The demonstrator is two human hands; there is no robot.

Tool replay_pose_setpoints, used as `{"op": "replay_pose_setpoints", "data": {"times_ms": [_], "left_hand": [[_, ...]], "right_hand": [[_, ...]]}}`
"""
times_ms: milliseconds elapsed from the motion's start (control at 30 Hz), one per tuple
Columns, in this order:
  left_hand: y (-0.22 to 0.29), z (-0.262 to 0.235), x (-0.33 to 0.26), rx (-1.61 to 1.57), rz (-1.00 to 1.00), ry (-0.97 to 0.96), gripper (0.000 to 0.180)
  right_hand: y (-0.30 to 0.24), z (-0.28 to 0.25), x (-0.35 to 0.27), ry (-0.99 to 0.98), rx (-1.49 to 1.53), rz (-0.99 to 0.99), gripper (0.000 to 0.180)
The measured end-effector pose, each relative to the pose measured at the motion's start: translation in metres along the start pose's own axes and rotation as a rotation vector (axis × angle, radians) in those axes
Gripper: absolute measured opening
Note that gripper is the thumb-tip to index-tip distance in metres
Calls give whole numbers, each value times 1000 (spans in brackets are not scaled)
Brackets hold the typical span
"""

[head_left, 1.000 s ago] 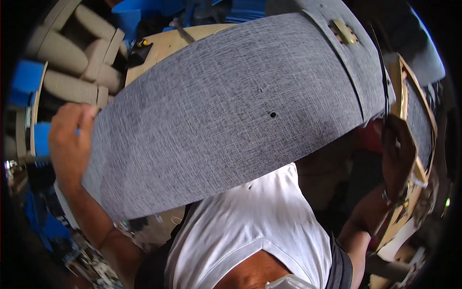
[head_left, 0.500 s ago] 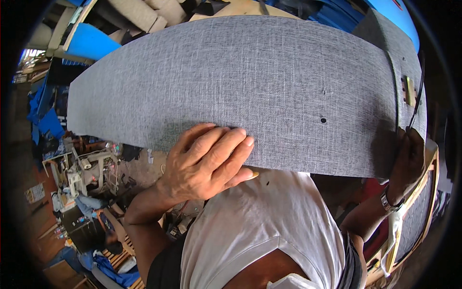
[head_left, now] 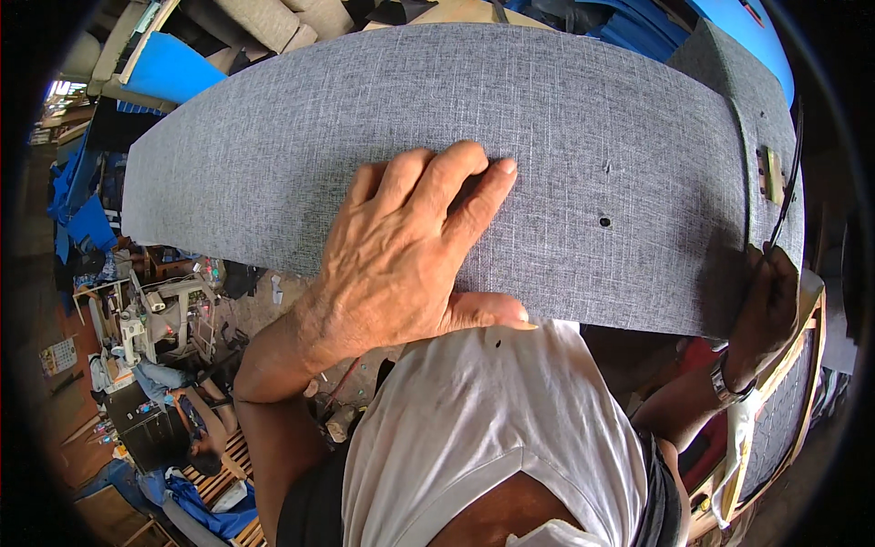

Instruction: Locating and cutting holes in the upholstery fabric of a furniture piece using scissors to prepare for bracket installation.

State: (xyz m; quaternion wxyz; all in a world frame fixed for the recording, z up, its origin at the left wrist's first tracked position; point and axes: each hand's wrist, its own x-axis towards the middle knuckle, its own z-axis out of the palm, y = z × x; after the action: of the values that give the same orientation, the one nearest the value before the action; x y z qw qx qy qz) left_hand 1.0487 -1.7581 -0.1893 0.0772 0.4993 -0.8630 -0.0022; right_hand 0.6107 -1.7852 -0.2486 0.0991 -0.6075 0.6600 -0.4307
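Observation:
A large panel (head_left: 556,109) covered in grey woven upholstery fabric spans the view in front of my chest, with a small dark hole in its right half. My left hand (head_left: 415,232) rests on its near part, fingers bent and apart, thumb stretched along the near edge. At the right end, beside a seam, my right hand (head_left: 773,287) is closed round the lower end of a thin black cord (head_left: 787,205). Its fingers are in shadow. A narrow slot with a light wooden strip (head_left: 775,175) lies just beyond that hand.
Blue sheet material (head_left: 178,68) and beige cushions (head_left: 260,23) lie behind the panel. At lower left are a white sewing machine (head_left: 137,324), a slatted wooden piece (head_left: 214,488) and another person (head_left: 205,428). A wooden frame (head_left: 807,365) stands at right, by my right forearm.
My left hand has moved farther up onto the fabric, and its fingers have spread. The panel has shifted very slightly to the left. My right hand keeps its hold on the cord.

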Motion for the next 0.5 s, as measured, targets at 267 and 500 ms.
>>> {"op": "replay_pose_setpoints", "data": {"times_ms": [267,500], "left_hand": [[3,-1,7,-22,9,10,112],[5,-1,2,-7,35,12,102]], "right_hand": [[-5,-3,3,-8,-225,-48,25],[-7,-2,0,21,-244,-26,26]]}}
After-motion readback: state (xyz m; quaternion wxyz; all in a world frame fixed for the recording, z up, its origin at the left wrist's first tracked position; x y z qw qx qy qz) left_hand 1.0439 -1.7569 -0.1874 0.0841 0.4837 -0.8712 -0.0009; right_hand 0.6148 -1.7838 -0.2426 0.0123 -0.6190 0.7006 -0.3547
